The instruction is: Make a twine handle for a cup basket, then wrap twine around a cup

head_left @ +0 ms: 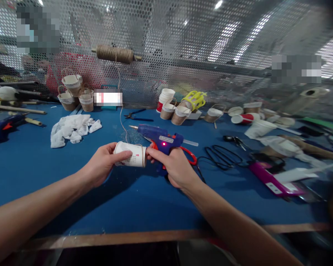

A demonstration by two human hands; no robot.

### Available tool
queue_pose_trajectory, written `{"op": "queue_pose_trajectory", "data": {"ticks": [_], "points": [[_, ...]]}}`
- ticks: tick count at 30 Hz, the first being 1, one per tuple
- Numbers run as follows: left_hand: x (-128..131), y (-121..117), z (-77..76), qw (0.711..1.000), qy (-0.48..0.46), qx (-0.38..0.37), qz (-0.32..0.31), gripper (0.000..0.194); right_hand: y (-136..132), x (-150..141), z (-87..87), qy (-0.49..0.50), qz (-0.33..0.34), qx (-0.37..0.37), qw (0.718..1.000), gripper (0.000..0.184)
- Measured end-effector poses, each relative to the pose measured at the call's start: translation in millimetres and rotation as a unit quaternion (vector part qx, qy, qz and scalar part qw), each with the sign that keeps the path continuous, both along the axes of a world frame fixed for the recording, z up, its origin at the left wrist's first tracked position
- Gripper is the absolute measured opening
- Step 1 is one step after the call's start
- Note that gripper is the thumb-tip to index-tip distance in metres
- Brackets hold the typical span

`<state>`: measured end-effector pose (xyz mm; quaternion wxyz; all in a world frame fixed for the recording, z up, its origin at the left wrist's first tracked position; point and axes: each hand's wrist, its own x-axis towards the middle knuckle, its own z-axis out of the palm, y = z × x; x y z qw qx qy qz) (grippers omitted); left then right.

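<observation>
My left hand point(107, 162) is wrapped round a white paper cup point(131, 157) lying on its side in the air. Brown twine circles the cup near its right end. A blue glue gun point(159, 136) with a lit red light is in my right hand point(174, 162); its nozzle points left, above the cup. Fingertips of the right hand touch the cup's right end. From the twine spool point(115, 54) on the mesh wall a strand hangs down to the cup. Behind the glue gun, red-handled scissors point(190, 155) are partly hidden.
Twine-wrapped cups point(86, 101) stand at the back left, others point(181, 114) at the back middle. Crumpled white material point(69, 129) lies left, near pliers point(138, 116). A second glue gun point(5, 127) is far left. Right are a black cable point(224, 157) and a purple power strip point(274, 181).
</observation>
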<state>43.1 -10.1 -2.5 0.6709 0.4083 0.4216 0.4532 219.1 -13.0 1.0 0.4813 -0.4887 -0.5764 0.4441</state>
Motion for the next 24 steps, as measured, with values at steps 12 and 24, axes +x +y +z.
{"op": "queue_pose_trajectory", "data": {"ticks": [12,24], "points": [[-2.8,-0.5,-15.7,0.996,0.067,0.058,-0.026,0.033,-4.9,-1.8,8.7,-0.127,0.071,0.082,0.986,0.015],[2.1,3.1,-16.2,0.999,0.05,0.019,0.004,0.028,-4.8,1.5,5.2,-0.089,0.086,0.071,0.99,0.014]]}}
